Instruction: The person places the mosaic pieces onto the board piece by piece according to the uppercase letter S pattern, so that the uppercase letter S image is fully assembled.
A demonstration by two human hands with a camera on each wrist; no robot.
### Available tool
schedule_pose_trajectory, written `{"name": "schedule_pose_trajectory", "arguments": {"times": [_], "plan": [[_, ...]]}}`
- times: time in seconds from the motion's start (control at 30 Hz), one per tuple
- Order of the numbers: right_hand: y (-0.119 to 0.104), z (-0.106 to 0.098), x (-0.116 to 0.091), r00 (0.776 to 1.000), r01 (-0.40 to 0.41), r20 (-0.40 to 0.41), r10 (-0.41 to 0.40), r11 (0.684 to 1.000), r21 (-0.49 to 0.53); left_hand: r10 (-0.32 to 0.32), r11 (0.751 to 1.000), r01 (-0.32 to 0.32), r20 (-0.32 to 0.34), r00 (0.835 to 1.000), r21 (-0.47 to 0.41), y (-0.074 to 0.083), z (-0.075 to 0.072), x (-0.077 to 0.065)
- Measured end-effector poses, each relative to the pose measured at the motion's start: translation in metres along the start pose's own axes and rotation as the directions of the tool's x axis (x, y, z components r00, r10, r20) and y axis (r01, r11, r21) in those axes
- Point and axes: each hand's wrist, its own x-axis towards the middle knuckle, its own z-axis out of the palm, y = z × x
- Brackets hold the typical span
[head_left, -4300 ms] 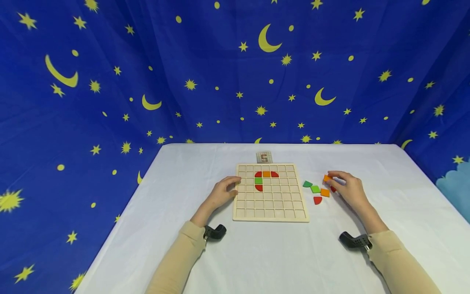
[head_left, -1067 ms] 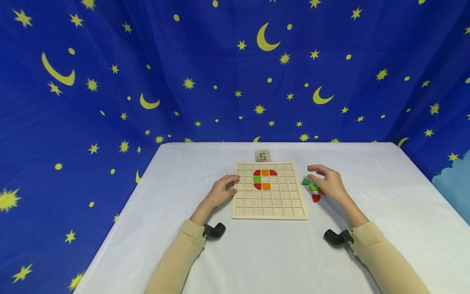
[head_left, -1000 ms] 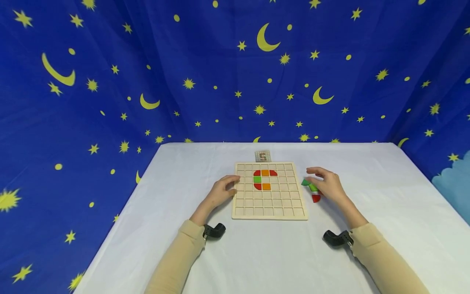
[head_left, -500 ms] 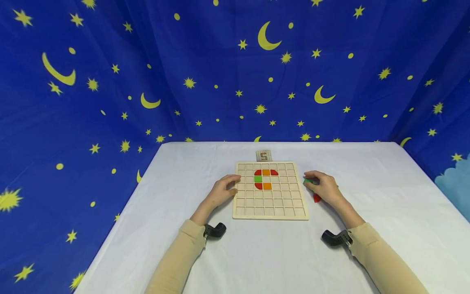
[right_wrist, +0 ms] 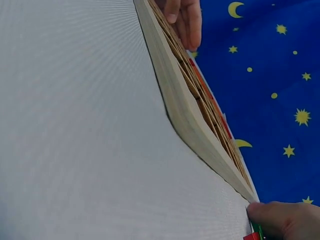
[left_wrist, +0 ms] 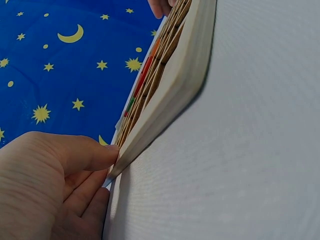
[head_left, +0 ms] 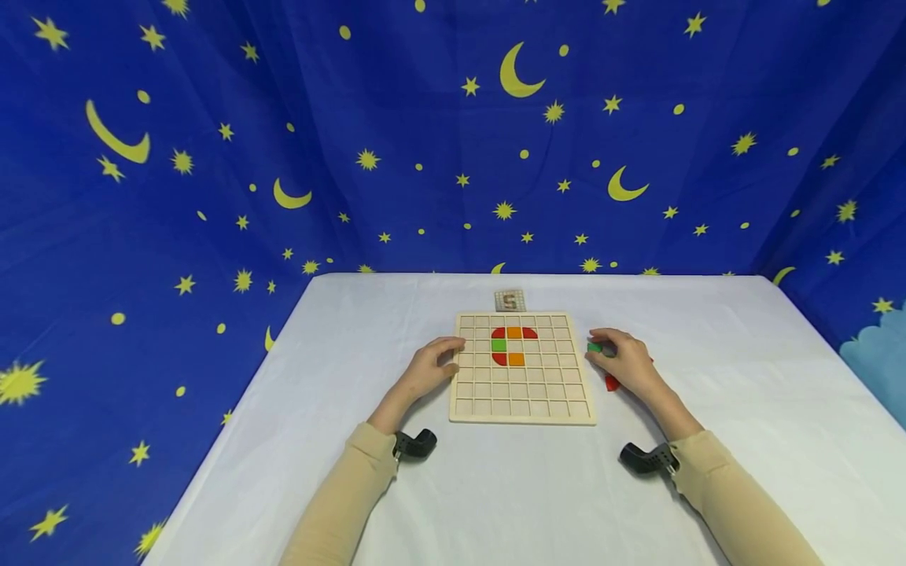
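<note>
My left hand [head_left: 425, 369] rests at the left edge of a wooden grid board [head_left: 522, 420], index finger and thumb touching its rim. In the left wrist view its thumb lies on the board's edge. Red, orange and green tiles sit in the board's cells, including a lower orange square [head_left: 516, 359]. Right of the board, my right hand [head_left: 626, 363] pinches a dark green quarter-circle tile [head_left: 594, 347] between thumb and index finger, low over the table. A red tile [head_left: 612, 384] shows below this hand, which hides most of the other loose tiles.
A small card [head_left: 510, 300] with an S-like figure lies just behind the board. The white-covered table [head_left: 524, 495] ends at a blue curtain [head_left: 396, 118] with yellow moons and stars. Black wrist cameras jut inward from both sleeves.
An orange square from my right hand now sits on the board beside the lower red tile. That hand has since moved left over the loose tiles and taken the dark green one. My left hand stays put.
</note>
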Motion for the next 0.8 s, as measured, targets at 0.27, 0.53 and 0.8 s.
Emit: {"name": "schedule_pose_trajectory", "arguments": {"times": [0.27, 0.53, 0.8], "plan": [[0.0028, 0.0021, 0.0004, 1.000, 0.013, -0.001, -0.013, 1.000, -0.011, -0.017, 1.000, 0.017, 0.007, 1.000, 0.010, 0.0000, 0.0001, 0.0001], [0.0039, 0.0045, 0.0028, 0.999, 0.038, -0.008, -0.038, 0.999, -0.021, -0.002, 1.000, 0.002, 0.004, 1.000, 0.003, 0.0002, 0.0009, 0.0002], [0.0046, 0.0043, 0.0033, 0.999, -0.001, -0.036, -0.001, 0.999, -0.039, -0.013, 1.000, 0.013, 0.001, 1.000, 0.011, 0.0006, 0.0005, 0.0009]]}}
